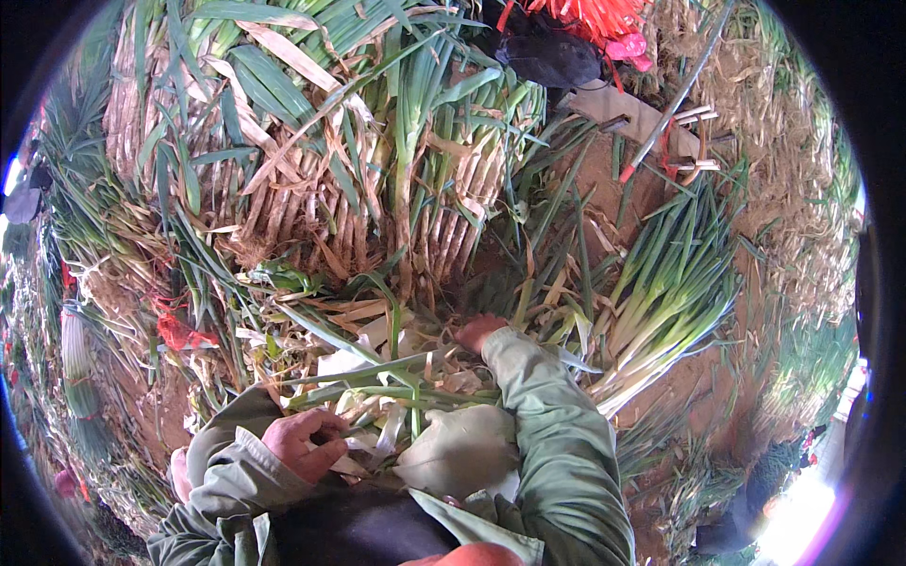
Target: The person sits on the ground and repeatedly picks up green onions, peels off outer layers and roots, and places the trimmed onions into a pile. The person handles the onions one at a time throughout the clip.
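My right hand is stretched forward, down among dry peelings at the foot of the standing green onions; its fingertips are hidden. Before it, long unpeeled green onions with brown skins and roots stand in dense rows. My left hand is held near my lap with its fingers curled, close to white strips of peel; whether it grips one cannot be made out. Loose green leaves and dry husks lie between my hands. To the right rests a pile of cleaned green onions, white stems towards me.
At the upper right, a thin rod with a red tip slants across a wooden board. Red plastic strips hang beside a dark bag-like object. Red tie lies at left, near a tied onion bundle.
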{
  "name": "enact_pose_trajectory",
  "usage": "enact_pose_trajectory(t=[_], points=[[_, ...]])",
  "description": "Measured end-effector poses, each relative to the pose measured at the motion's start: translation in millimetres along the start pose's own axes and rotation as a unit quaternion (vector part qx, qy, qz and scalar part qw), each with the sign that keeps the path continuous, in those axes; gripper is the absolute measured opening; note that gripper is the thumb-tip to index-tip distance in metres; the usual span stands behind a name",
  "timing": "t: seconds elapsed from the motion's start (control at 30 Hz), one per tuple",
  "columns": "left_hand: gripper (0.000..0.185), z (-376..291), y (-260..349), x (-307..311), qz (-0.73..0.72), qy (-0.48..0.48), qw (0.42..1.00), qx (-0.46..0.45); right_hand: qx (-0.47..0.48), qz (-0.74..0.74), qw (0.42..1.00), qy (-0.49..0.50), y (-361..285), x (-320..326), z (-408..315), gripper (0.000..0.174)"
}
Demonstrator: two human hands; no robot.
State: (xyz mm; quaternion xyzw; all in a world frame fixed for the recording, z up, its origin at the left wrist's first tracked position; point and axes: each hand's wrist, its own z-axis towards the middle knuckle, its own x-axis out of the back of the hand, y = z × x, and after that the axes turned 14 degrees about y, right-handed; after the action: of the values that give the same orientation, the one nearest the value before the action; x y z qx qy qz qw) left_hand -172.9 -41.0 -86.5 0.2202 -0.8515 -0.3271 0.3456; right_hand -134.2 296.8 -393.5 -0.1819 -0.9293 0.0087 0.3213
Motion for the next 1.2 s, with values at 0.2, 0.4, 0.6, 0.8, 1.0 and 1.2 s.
enact_pose_trajectory(t=[0.2,0.4,0.6,0.8,1.0,1.2], points=[[0.029,-4.0,-3.1,2.9,0.008,0.002,0.999,-0.038,0.000,0.019,0.996,0.081,9.6,-25.7,-12.1,0.070],[0.030,-6.6,-3.5,3.9,0.003,-0.021,0.999,-0.024,-0.041,0.357,0.883,0.302,28.4,-39.3,-4.1,0.062],[0.030,-12.3,-5.7,2.0,0.015,-0.005,0.998,-0.054,0.082,0.145,0.918,0.359,22.6,-41.1,-18.8,0.061],[0.030,-13.7,-1.4,0.5,0.023,-0.029,0.997,-0.073,0.321,-0.034,0.896,0.305,-19.7,-40.2,-8.6,0.041],[0.031,-20.4,10.6,-1.1,-0.013,-0.047,0.998,-0.049,0.321,-0.093,0.916,0.223,-36.8,12.2,-5.3,0.023],[0.031,-34.2,15.7,2.8,0.020,-0.038,0.984,-0.172,0.257,-0.131,0.729,0.620,2.9,105.2,-86.5,0.029]])
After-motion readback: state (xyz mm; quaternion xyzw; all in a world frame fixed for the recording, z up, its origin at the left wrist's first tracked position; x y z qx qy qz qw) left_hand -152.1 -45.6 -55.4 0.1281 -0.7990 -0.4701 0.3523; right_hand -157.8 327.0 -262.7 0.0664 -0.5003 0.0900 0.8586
